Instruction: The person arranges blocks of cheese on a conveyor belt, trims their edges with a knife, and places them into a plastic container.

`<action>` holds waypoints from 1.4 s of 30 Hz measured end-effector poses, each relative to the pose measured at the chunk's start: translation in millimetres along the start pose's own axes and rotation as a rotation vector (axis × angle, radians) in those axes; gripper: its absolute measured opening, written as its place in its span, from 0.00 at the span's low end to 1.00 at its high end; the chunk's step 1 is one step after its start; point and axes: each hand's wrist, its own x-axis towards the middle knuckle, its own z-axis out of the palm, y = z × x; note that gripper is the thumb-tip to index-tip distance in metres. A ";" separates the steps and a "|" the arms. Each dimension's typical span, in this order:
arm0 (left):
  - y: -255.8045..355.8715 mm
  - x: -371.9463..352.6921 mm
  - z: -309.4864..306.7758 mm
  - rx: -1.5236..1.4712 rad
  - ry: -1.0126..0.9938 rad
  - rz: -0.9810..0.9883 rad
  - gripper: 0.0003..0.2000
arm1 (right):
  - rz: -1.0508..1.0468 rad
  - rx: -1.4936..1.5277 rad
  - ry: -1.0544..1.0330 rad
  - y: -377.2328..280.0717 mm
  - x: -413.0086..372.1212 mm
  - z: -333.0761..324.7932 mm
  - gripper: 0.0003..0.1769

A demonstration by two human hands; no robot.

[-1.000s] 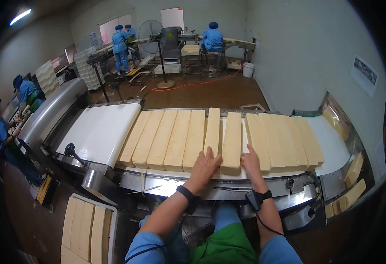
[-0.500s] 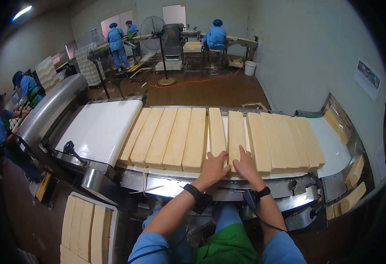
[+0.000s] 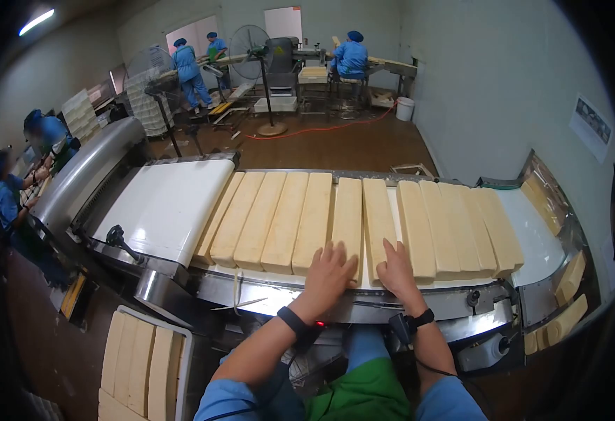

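Blocks [image 3: 349, 210] lie in a row across the white belt [image 3: 174, 203], with the left hand [image 3: 329, 276], fingers slightly spread, at one's near end and the right hand [image 3: 396, 272], fingers apart, at the next one's.

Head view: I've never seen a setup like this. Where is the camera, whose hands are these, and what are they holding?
There is no robot here. One camera, worn on a person's head, looks forward and down, so the bare left hand and right hand are the wearer's own. Long pale blocks lie side by side on a white surface in a metal-framed machine. The left hand is at the near end of one block, the right hand at the next; neither block looks lifted. A tray at lower left holds similar blocks. People in blue farther back are others, not the wearer.
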 end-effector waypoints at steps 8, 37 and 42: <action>-35.3 10.6 22.1 0.063 -0.107 0.016 0.41 | -0.007 0.098 -0.054 -30.9 14.4 15.3 0.33; 116.6 93.7 69.6 -0.332 0.014 -0.059 0.33 | 0.167 -0.565 0.220 168.1 -74.4 -129.2 0.33; 94.2 90.8 75.5 -1.128 0.171 -0.326 0.31 | 0.095 -0.173 0.193 70.8 -56.0 -108.0 0.32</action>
